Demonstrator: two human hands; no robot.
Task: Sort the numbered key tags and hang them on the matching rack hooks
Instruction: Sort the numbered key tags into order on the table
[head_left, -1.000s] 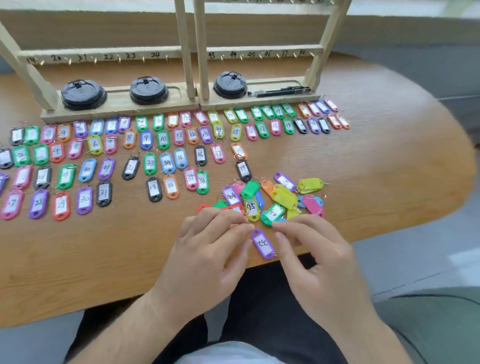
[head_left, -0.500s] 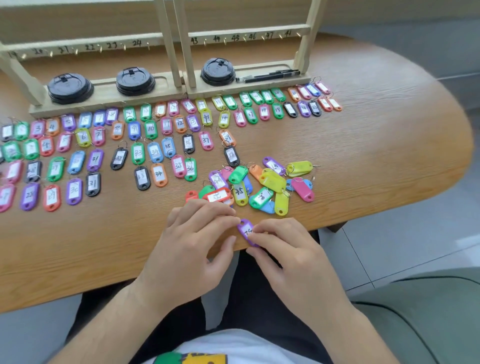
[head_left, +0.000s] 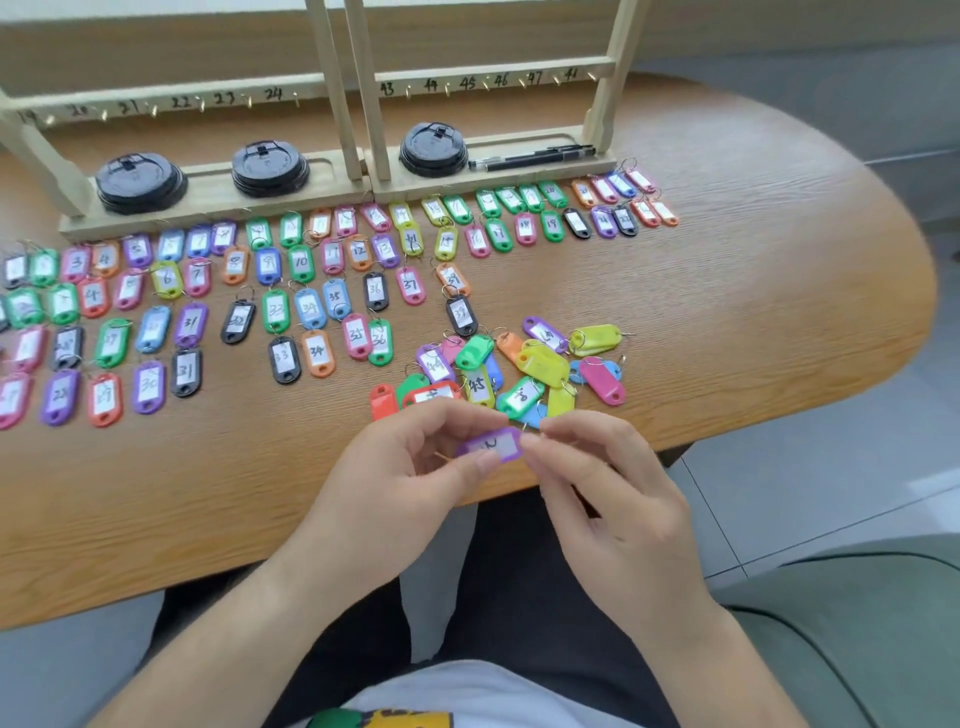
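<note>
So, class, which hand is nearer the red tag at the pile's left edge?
Left. The left hand is just below the red tag; the right hand is farther off, lower right.

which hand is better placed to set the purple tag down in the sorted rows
Left, probably: both pinch the purple tag, but the left hand is nearer the sorted rows; the right hand would have to cross.

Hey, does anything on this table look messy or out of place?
Only the heap of tags near the front edge of the table: they overlap at all angles, several face down, unlike the neat numbered rows to its left.
</note>
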